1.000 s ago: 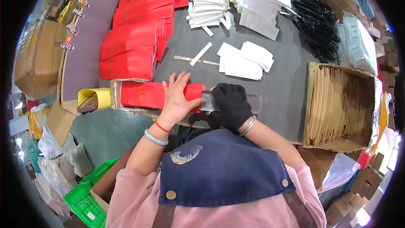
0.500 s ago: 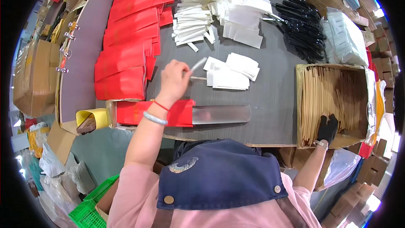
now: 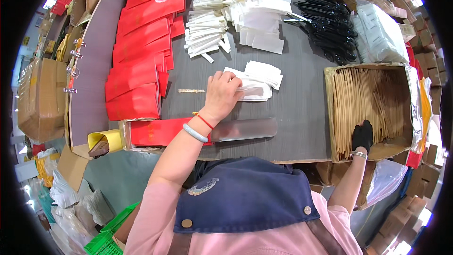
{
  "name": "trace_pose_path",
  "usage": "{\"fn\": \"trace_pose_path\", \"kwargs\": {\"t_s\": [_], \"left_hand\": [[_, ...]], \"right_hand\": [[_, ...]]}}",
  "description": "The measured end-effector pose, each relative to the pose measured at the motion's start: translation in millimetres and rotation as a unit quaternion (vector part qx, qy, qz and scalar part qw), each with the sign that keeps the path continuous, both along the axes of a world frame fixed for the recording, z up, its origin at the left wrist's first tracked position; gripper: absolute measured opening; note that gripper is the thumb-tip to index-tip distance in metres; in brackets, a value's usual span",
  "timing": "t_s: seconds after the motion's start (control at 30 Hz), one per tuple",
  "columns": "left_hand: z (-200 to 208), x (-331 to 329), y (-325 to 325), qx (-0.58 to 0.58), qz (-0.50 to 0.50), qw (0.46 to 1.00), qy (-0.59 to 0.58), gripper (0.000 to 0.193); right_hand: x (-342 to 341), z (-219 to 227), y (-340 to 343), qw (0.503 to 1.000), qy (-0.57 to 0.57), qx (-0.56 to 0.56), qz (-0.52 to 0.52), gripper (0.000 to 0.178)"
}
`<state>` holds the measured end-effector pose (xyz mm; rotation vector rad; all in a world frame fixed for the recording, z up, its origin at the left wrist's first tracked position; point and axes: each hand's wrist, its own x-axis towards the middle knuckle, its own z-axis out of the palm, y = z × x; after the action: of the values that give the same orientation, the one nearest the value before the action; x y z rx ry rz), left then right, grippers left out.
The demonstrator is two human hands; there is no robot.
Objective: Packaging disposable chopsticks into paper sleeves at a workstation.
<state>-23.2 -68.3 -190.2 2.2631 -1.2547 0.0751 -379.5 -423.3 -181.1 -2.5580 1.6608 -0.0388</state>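
My left hand (image 3: 222, 95) reaches over the small pile of white packets (image 3: 264, 73) mid-table, its fingers closed on the edge of a white packet (image 3: 255, 92) that looks partly see-through. Left of that hand, a thin patterned strip (image 3: 190, 90) lies on the table. Below the forearm, a stack of red envelopes (image 3: 158, 131) rests beside a clear plastic sleeve (image 3: 245, 129). In a black glove, my right hand (image 3: 362, 137) is inside a carton (image 3: 335, 151), against upright thin tan pieces (image 3: 354, 108). Its fingers are curled, and whatever is between them is hidden.
Overlapping red envelopes (image 3: 134, 82) line the table's left. Behind lie white narrow strips (image 3: 205, 33), white packets (image 3: 262, 14) and black long-handled items (image 3: 325, 28). A plastic-wrapped white bundle (image 3: 380, 33) stands behind the carton. A divider (image 3: 92, 61) edges the left side.
My left hand has moved right and slightly down, from beside the patterned strip onto the white packets. The small white piece it held no longer shows. My right hand shifted slightly within the carton.
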Motion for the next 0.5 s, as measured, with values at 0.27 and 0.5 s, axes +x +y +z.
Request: {"fn": "trace_pose_path", "kwargs": {"t_s": [0.27,0.5], "left_hand": [[46.7,-19.9,35.8,-0.012,-0.037,0.922,0.384,0.016],[37.7,-52.6,73.3,0.077,-0.015,0.990,0.120,0.019]], "right_hand": [[15.4,16.6,3.9,0.998,0.018,0.061,-0.030,0.030],[18.3,20.4,17.2,0.993,-0.109,0.046,-0.006,0.022]]}}
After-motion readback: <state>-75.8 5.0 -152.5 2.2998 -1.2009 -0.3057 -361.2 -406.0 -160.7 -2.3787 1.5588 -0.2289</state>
